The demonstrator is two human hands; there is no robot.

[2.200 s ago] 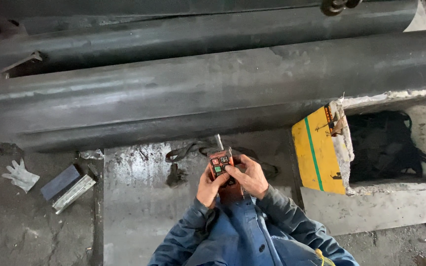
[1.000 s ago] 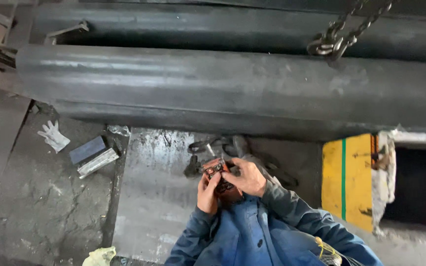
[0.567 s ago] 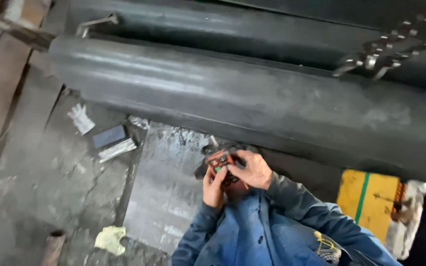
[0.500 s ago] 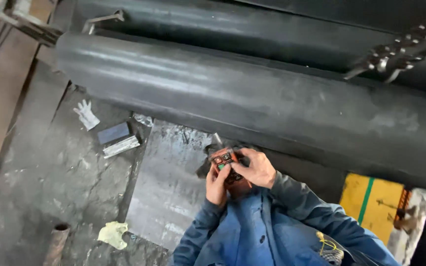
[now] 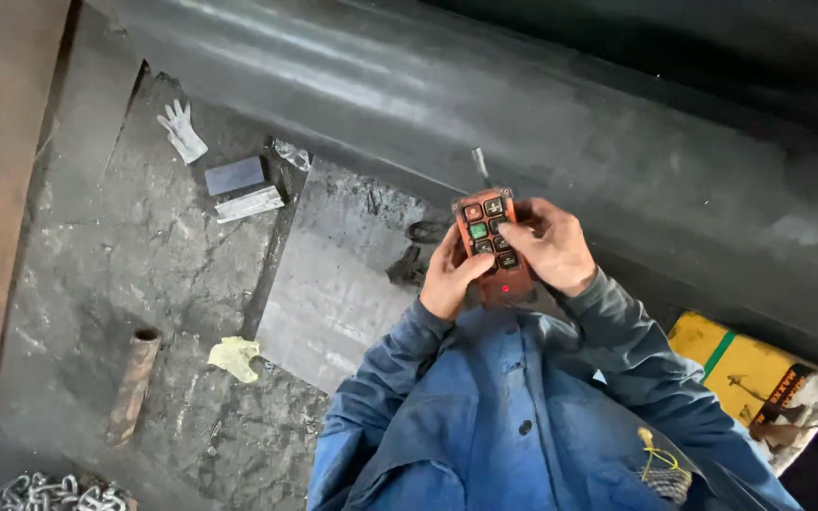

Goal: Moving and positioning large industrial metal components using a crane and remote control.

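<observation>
Since the earlier frames the view has been swung left and tilted, so that the pipe [image 5: 485, 104] now runs slantwise across the top, the yellow block [image 5: 740, 364] has been pushed to the lower right, and a chain [image 5: 59, 494] has been brought in at the bottom left; the remote [image 5: 492, 244] has been kept in front of the chest throughout. From the left, a rusty tube [image 5: 133, 386] is seen lying on cracked, grey concrete, with a crumpled yellowish rag [image 5: 235, 357] near it and a limp white glove [image 5: 182, 131] farther up. Beside these lie a dark flat block [image 5: 235, 175] and a pale bar [image 5: 250, 203], touching, next to a dull steel plate [image 5: 338, 274]. The left hand [image 5: 449, 279] is closed on the remote's lower left edge, its thumb laid across the buttons; the right hand [image 5: 553, 246] is wrapped round the right side, so both hands are together on it. The remote is an orange, boxy plastic case with dark square buttons, one green, and a thin aerial. It would be best pressed one button at a time, with the case held steady by the right hand and the load watched, not the keypad. The pipe is smooth, dark, faintly shiny steel.
</observation>
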